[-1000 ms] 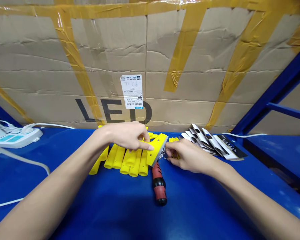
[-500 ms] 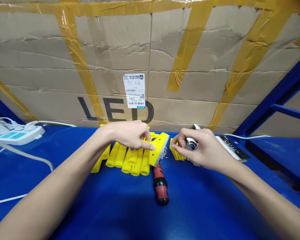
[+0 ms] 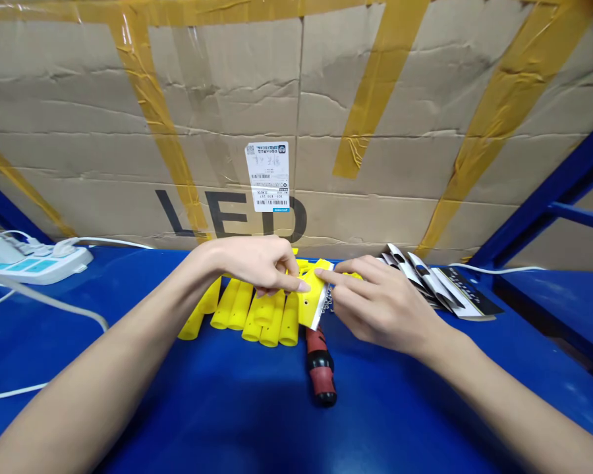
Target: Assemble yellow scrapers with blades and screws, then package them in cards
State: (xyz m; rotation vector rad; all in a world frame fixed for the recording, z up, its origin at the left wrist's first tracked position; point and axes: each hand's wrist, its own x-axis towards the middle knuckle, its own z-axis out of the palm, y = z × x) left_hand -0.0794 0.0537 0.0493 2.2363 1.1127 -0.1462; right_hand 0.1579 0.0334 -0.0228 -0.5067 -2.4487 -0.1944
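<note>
A yellow scraper head [image 3: 310,304] with screw holes and a silvery blade along its right edge is gripped by my left hand [image 3: 261,263], the index finger lying across its face. My right hand [image 3: 380,299] is at the blade side of the scraper head, its index fingertip on the upper face and the other fingers curled by the edge. Whether those fingers also hold a small part is hidden. Several yellow tubular handles [image 3: 226,306] lie under and beside my left hand. A screwdriver with a red and black handle [image 3: 320,365] points toward me below the scraper head.
Small metal screws [image 3: 327,301] lie beside the blade. Yellow pieces [image 3: 353,276] are partly hidden behind my right hand. Folded black-and-white cards [image 3: 425,280] lie to the right. A white power strip [image 3: 39,265] with cables is at left. A taped cardboard box [image 3: 227,85] stands behind.
My right hand has moved left from the stack of yellow pieces to the scraper head and touches it. My left hand keeps its hold. More of the folded cards shows.
</note>
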